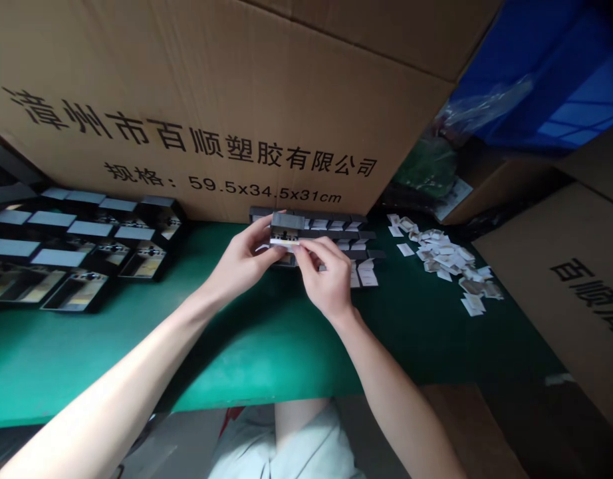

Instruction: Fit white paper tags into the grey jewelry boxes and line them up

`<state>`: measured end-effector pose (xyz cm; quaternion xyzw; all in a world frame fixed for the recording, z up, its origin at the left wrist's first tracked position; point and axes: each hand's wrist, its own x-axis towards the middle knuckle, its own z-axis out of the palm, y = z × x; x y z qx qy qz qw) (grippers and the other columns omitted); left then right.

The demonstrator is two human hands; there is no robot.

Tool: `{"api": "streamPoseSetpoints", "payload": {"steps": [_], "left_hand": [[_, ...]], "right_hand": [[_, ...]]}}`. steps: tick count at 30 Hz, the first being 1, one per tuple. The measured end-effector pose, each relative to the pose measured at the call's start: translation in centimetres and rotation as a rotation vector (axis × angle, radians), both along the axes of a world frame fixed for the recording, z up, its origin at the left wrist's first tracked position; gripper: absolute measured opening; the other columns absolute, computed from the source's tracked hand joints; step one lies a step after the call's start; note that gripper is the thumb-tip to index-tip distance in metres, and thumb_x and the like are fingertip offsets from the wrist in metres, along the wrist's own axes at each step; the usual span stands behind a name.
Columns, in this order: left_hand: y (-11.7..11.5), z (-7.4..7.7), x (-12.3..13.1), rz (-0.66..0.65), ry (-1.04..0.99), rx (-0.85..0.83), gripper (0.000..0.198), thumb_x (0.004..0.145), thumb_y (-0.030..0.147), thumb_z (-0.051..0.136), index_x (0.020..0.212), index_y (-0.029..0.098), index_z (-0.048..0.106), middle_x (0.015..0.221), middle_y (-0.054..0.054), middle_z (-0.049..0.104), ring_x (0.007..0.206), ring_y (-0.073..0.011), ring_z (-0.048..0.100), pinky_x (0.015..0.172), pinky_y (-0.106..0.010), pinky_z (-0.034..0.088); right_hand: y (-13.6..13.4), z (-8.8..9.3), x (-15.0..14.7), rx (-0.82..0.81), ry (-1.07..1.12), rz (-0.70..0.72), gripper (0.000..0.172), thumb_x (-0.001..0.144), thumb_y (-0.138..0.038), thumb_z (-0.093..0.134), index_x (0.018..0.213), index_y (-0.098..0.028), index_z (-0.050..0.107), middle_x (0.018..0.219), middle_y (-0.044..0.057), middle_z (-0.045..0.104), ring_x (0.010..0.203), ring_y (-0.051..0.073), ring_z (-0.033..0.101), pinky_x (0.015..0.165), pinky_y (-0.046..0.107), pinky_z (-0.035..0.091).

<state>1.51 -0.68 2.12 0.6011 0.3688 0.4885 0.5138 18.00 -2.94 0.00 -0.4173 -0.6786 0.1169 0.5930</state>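
A small dark box [287, 223] with a raised lid is held at the middle of the green table, in front of the large carton. My left hand [246, 256] is closed round its left side, thumb at the front edge. My right hand [327, 271] pinches at the box's front right corner, where a thin white strip shows; whether the fingers hold a separate piece is too small to tell. Behind and beside the hands stand rows of similar dark boxes [359, 255], some with white cards hanging out. The hands partly hide these rows.
On the left of the green table [266, 352] stand several open dark boxes [77, 291]. A pile of small white pieces [443, 253] lies to the right. A large carton [211, 80] stands behind, another carton [550, 233] at the right, with a blue bin [540, 93] beyond.
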Motion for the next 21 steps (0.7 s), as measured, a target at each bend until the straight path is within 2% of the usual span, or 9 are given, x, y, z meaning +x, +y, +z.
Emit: {"api": "streamPoseSetpoints", "payload": {"steps": [6, 15, 21], "left_hand": [[-0.08, -0.1, -0.04, 0.018, 0.029, -0.042, 0.066, 0.082, 0.024, 0.077, 0.145, 0.02, 0.06, 0.124, -0.008, 0.076, 0.103, -0.025, 0.073, 0.087, -0.032, 0.062], [-0.12, -0.17, -0.08, 0.036, 0.048, -0.04, 0.062, 0.081, 0.02, 0.073, 0.143, 0.02, 0.062, 0.12, -0.008, 0.077, 0.095, -0.0224, 0.073, 0.084, -0.032, 0.062], [-0.22, 0.09, 0.0, 0.053, 0.063, -0.034, 0.06, 0.081, 0.019, 0.07, 0.14, 0.018, 0.063, 0.119, -0.008, 0.076, 0.1, -0.0238, 0.072, 0.081, -0.03, 0.062]], "right_hand": [[0.05, -0.04, -0.14, -0.026, -0.027, 0.013, 0.016, 0.098, -0.024, 0.062, 0.094, -0.018, 0.077, 0.084, 0.004, 0.07, 0.063, 0.01, 0.061, 0.056, 0.023, 0.05], [-0.05, 0.09, -0.18, -0.059, -0.035, -0.002, 0.013, 0.095, -0.023, 0.063, 0.091, -0.018, 0.075, 0.082, 0.002, 0.069, 0.061, 0.009, 0.059, 0.056, 0.022, 0.051], [-0.04, -0.1, -0.2, -0.053, -0.042, -0.016, 0.012, 0.094, -0.024, 0.064, 0.087, -0.019, 0.072, 0.081, 0.002, 0.07, 0.056, 0.008, 0.057, 0.055, 0.022, 0.051]]}}
